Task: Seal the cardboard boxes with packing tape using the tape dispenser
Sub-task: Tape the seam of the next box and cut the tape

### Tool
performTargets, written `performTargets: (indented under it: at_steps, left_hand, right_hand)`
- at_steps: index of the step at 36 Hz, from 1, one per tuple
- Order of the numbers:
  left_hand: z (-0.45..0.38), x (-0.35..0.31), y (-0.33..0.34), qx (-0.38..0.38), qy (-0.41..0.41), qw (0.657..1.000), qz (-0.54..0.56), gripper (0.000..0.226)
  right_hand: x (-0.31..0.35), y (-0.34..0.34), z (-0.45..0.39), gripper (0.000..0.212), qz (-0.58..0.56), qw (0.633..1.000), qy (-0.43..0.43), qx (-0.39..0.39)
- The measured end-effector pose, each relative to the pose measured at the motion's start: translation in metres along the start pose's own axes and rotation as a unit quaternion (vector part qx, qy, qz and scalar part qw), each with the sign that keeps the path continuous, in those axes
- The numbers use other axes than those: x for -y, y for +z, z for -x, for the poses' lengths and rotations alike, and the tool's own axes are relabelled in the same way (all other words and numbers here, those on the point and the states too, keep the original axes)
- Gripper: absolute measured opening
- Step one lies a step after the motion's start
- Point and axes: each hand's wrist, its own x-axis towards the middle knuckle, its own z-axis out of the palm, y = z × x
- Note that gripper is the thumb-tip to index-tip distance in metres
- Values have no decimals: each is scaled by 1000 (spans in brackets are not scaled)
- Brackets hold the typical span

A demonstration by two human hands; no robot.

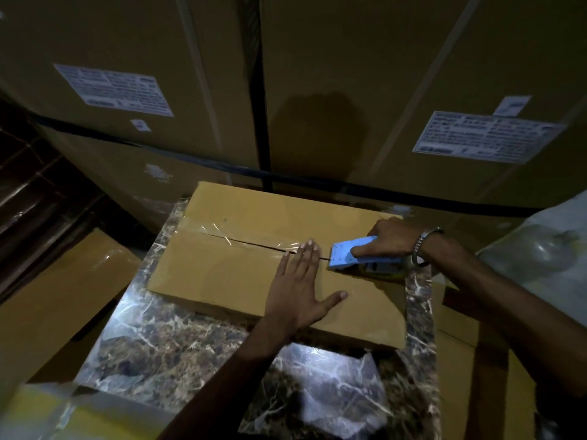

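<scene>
A flat brown cardboard box [228, 274] lies on a marble-patterned table top [165, 347]. Clear packing tape [241, 239] covers the left part of its centre seam. My right hand [392, 238] grips a blue tape dispenser [355, 254] that sits on the seam near the box's right end. My left hand [301, 287] lies flat on the lid just left of the dispenser, fingers straight, with the fingertips at the tape's end. A bracelet circles my right wrist.
Tall cardboard cartons [365, 90] with white labels form a wall right behind the table. Another brown box [57, 300] lies lower at the left. Clear plastic wrap [540, 249] bulges at the right, and more cardboard [460, 360] sits under my right arm.
</scene>
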Motion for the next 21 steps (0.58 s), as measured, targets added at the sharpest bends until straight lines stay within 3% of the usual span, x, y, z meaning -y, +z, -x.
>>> performTargets:
  at_steps: [7, 13, 18, 21]
  left_hand:
    - [0, 0, -1, 3, -2, 1000, 3, 113]
    - [1, -4, -1, -7, -3, 1000, -2, 112]
    - [-2, -41, 2, 0, -104, 994, 14, 107]
    - [-9, -76, 11, 1, -50, 998, 32, 103]
  right_hand:
    - [-66, -15, 42, 47, -34, 998, 59, -12]
    - [-76, -12, 58, 47, -42, 997, 66, -17]
    - [-79, 4, 54, 49, -14, 998, 57, -37]
    - [-86, 11, 51, 59, -12, 997, 62, -36]
